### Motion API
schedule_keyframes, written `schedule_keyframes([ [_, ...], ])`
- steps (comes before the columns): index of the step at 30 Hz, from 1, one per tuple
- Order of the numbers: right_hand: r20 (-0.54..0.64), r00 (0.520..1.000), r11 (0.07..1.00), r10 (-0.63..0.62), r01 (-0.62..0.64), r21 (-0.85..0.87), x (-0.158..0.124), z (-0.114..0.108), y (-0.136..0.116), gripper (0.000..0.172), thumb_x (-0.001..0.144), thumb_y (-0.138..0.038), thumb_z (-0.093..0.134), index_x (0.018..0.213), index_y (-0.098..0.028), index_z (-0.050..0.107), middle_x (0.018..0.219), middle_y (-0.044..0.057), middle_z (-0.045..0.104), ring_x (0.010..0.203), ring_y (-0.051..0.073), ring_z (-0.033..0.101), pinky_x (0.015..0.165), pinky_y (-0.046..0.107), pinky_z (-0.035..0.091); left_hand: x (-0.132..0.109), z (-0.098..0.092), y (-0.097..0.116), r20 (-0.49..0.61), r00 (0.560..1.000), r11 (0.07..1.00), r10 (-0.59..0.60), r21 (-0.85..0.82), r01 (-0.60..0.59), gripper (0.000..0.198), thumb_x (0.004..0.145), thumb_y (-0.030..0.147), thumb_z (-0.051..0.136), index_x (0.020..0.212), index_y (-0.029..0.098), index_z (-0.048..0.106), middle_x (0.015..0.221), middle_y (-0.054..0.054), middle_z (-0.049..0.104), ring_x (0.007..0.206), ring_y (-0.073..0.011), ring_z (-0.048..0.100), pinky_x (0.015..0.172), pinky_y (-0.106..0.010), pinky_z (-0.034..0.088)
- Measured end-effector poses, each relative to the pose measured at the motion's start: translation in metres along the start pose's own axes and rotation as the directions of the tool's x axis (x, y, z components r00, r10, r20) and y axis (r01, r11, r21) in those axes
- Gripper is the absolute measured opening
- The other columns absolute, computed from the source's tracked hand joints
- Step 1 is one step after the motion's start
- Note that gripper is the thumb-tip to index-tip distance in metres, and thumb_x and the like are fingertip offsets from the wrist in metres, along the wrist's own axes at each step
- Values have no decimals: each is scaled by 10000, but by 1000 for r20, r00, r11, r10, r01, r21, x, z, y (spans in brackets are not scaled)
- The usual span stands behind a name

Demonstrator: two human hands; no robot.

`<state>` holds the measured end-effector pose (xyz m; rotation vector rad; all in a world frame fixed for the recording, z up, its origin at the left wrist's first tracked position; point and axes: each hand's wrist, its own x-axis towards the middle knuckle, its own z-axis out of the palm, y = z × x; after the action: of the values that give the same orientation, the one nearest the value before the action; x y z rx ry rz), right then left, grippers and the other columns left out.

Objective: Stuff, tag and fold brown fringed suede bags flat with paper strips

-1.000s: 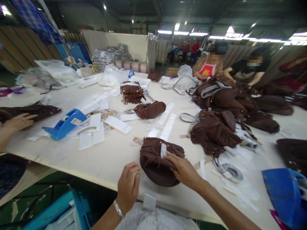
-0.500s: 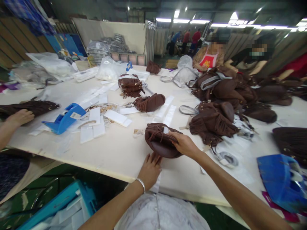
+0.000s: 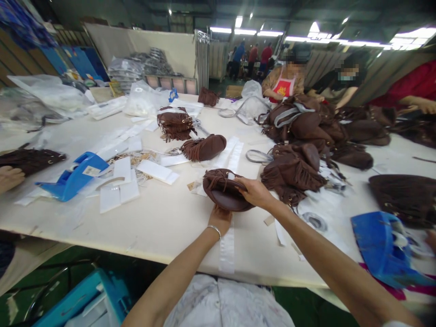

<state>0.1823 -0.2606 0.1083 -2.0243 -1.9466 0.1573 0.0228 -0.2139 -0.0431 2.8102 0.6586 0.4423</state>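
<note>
A brown fringed bag (image 3: 228,193) is tilted above the table in front of me. My right hand (image 3: 255,190) grips its right edge, with the thumb on top. Below the bag is my left hand (image 3: 220,219), its fingers hidden behind the bag's underside. A white strip (image 3: 227,247) lies on the table just under my left wrist. Beyond the bag rests another brown fringed bag (image 3: 206,147), and to the right is a heap of brown bags (image 3: 293,170).
Blue tape dispensers stand at the left (image 3: 73,175) and right (image 3: 383,245). White cards (image 3: 121,181) lie left of centre. A co-worker's hand (image 3: 10,178) touches a bag at the far left. A turquoise crate (image 3: 81,299) is below the table edge (image 3: 136,250).
My left hand has moved forward from the table to under the bag, and its fingers have gone out of sight. The view has shifted a little to the right.
</note>
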Motion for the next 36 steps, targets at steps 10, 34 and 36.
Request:
schedule_keyframes([
  [10, 17, 998, 991, -66, 64, 114, -17, 33, 28, 406, 826, -132, 546, 1221, -212, 591, 1214, 77, 650, 1094, 222, 617, 934, 346, 476, -45, -54, 6, -17, 999, 998, 35, -49, -35, 394, 927, 266, 448, 1298, 153, 520, 1328, -146, 552, 1311, -306, 409, 1100, -575, 318],
  [34, -37, 989, 989, -146, 147, 24, -42, 72, 20, 618, 760, -42, 535, 1360, -178, 477, 1453, 149, 433, 1304, 259, 452, 1043, 442, 420, 10, -100, -14, 15, 959, 959, 284, 16, -284, 452, 931, 283, 487, 1375, 239, 416, 1339, -98, 536, 1263, -255, 462, 1064, -464, 384],
  [36, -7, 990, 990, -140, 140, 16, -42, 71, 22, 647, 728, -22, 533, 1353, -185, 489, 1464, 142, 420, 1312, 263, 441, 1050, 444, 411, 17, -100, -36, 68, 950, 952, 304, 10, -305, 367, 935, 193, 451, 1297, 231, 495, 1226, -88, 604, 1154, -210, 542, 994, -392, 445],
])
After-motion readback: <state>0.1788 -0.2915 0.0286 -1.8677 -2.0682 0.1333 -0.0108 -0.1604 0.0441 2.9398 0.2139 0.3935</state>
